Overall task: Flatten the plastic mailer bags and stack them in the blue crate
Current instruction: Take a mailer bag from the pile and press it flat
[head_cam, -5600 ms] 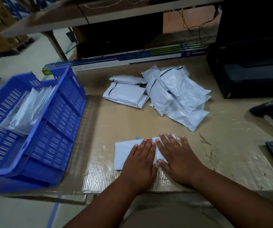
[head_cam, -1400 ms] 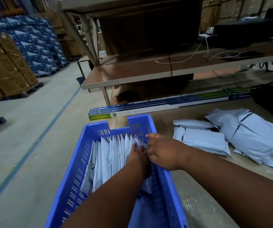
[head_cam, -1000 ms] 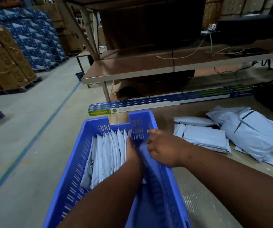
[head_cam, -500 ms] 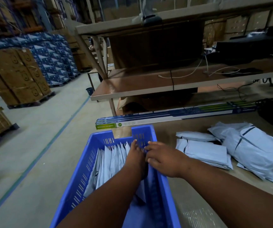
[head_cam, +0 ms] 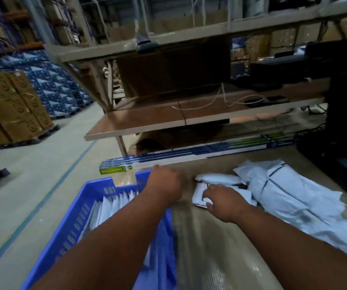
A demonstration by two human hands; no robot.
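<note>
The blue crate (head_cam: 97, 186) stands at the table's left edge with several flattened white mailer bags (head_cam: 114, 205) upright inside it. My left hand (head_cam: 165, 185) hovers over the crate's far right corner; its fingers are hidden behind the back of the hand. My right hand (head_cam: 223, 200) rests on the table to the right, fingers curled over the near edge of a folded mailer bag (head_cam: 198, 190). A puffy mailer bag (head_cam: 218, 178) lies just behind it. A loose pile of mailer bags (head_cam: 294, 195) spreads to the right. The frame is motion-blurred.
The cardboard-covered table (head_cam: 210, 243) runs under both arms. A long blue and white box (head_cam: 189, 156) lies along its far edge. Black equipment (head_cam: 346, 147) stands at the right. A wooden shelf (head_cam: 168, 120) rises behind, and stacked cartons (head_cam: 15, 107) sit on the floor at left.
Both hands have left the inside of the crate. My left hand rose over its far right corner, and my right hand moved right onto the folded mailer bag on the table.
</note>
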